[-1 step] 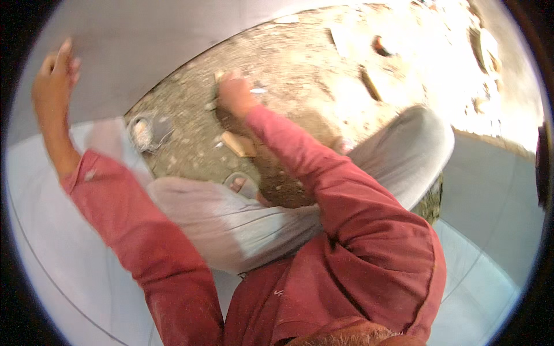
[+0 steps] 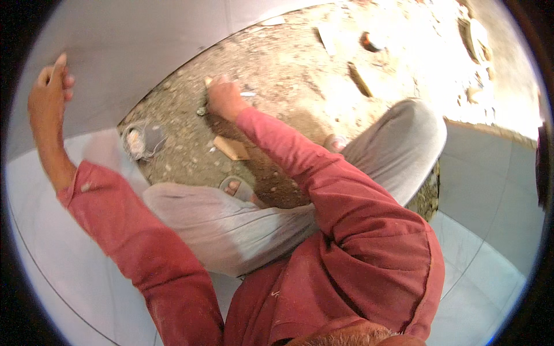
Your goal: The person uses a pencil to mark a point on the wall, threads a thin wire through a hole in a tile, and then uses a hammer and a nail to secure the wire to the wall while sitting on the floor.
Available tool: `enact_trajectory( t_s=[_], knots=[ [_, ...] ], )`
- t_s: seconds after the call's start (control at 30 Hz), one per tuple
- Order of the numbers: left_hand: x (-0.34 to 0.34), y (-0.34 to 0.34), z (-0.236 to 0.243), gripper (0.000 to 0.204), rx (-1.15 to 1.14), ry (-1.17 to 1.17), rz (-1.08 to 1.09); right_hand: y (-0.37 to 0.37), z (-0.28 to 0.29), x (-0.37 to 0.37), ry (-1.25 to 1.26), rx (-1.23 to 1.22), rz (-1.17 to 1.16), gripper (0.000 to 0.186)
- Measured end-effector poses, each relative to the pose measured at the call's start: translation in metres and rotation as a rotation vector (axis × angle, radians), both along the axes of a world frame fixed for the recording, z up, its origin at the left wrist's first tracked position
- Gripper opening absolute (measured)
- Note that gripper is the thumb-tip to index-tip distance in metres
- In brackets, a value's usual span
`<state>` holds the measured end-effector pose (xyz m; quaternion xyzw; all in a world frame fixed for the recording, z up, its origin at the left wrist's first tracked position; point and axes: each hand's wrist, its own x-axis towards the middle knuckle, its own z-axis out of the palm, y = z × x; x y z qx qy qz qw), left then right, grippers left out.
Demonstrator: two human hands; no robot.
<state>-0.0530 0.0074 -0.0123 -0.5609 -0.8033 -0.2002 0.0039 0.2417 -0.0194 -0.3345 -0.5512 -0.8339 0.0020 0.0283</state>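
Note:
My left hand [image 2: 49, 98] is at the far left over a large smooth grey slab [image 2: 144, 43]. One of its fingers points away and the others curl loosely, with nothing visible between them. Whether it touches the slab I cannot tell. My right hand [image 2: 225, 99] is closed low over the bare dirt [image 2: 277, 69], close to the slab's edge. A pale tip shows beyond its fingers and a small white piece lies or sticks out beside it. What the hand grips is mostly hidden. A tan, flat wood-like piece [image 2: 231, 148] lies on the dirt nearer to me.
A bundle of pale string or wire [image 2: 135, 141] lies at the slab's corner. Broken strips [image 2: 359, 79] and a dark and orange object [image 2: 369, 42] lie in the bright dirt. My sandalled foot [image 2: 235, 187] rests there. Pale tiles [image 2: 52, 230] border the left side.
The view has shifted slightly, so the ground things appear a little further left. My right hand looks sharper and stays closed at the same spot. My left hand keeps its pose.

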Motion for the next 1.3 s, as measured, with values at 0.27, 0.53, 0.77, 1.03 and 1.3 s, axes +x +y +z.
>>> enact_trajectory(
  t_s=[0.27, 0.53, 0.77, 1.03, 1.3],
  knots=[
    [0.142, -0.010, 0.020, 0.044, -0.283, -0.412, -0.584, 0.074, 0.090, 0.108, -0.492, -0.831, 0.312, 0.030],
    [0.193, 0.022, -0.049, 0.026, -0.600, -0.437, -0.667, 0.159, 0.254, 0.275, -0.746, -0.459, -0.127, 0.046],
    [0.198, 0.009, -0.029, 0.027, -0.697, -0.344, -0.550, 0.136, 0.185, 0.360, -0.277, -0.458, -0.297, 0.040],
    [0.221, 0.029, -0.022, 0.028, -0.650, -0.160, -0.428, 0.126, 0.177, 0.562, -0.054, -0.440, -0.501, 0.034],
    [0.390, 0.064, -0.079, 0.028, -0.523, -0.178, -0.875, 0.203, 0.187, 0.670, 0.218, 0.027, -0.556, 0.051]
  ],
)
